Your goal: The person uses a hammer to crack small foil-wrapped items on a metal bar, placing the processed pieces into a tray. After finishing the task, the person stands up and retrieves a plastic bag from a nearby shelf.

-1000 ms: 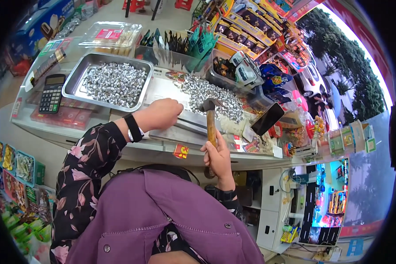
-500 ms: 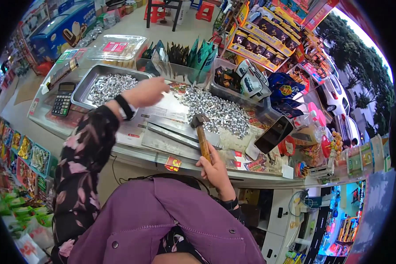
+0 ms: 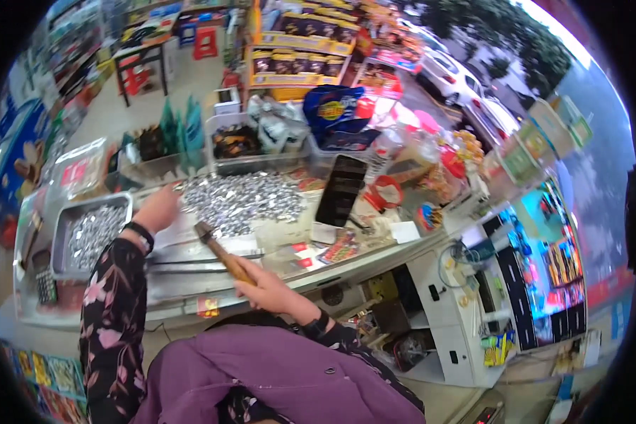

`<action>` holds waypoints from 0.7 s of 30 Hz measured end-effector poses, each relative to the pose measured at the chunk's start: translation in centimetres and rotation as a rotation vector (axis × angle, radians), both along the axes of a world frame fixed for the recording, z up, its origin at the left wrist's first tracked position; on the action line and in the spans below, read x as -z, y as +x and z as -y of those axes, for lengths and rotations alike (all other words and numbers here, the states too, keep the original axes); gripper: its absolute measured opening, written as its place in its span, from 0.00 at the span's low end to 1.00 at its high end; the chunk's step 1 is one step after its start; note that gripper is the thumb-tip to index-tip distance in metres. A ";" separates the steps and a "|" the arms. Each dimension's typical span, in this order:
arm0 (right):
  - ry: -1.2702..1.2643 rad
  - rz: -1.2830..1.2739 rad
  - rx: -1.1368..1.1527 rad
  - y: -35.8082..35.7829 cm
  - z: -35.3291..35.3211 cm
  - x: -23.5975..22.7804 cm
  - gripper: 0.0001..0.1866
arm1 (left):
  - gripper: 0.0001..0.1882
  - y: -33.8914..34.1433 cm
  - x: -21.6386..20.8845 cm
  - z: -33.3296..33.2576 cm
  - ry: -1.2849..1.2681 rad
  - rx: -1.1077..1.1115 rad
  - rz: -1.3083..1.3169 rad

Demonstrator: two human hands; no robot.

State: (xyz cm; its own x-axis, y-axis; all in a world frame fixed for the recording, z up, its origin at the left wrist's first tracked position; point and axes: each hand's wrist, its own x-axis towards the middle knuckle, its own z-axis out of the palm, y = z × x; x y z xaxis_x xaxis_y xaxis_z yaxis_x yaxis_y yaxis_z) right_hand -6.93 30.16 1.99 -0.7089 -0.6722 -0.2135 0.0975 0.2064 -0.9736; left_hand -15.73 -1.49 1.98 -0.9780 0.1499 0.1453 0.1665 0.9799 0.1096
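My right hand (image 3: 267, 288) is wrapped round the wooden handle of a hammer (image 3: 222, 256), which slants up and left over the counter. Its metal head is by the near left edge of a loose pile of small silvery metal pieces (image 3: 251, 199). At the pile's left side is my left hand (image 3: 158, 208), blurred, its fingers drawn together; whatever they hold is hidden. To its left stands a metal tray (image 3: 56, 263) full of similar silvery pieces. Long narrow metal bars (image 3: 191, 266) lie on the counter between the hands, partly behind the hammer.
A dark phone (image 3: 341, 189) leans upright right of the pile. Behind it are plastic bins (image 3: 258, 167) of packets. A calculator (image 3: 46, 288) lies beside the tray, and a clear-lidded box (image 3: 80, 169) stands behind it. The counter's front edge (image 3: 177, 309) runs before me.
The view has swung to the right, so the counter shows further left. My left hand has moved nearer the pile. The hammer remains in my right hand, its handle more slanted.
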 end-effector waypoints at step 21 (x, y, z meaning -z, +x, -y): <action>0.037 -0.014 0.065 1.1 1.0 -0.5 0.33 | 0.06 14.4 -3.4 -0.2 0.598 -0.050 -0.123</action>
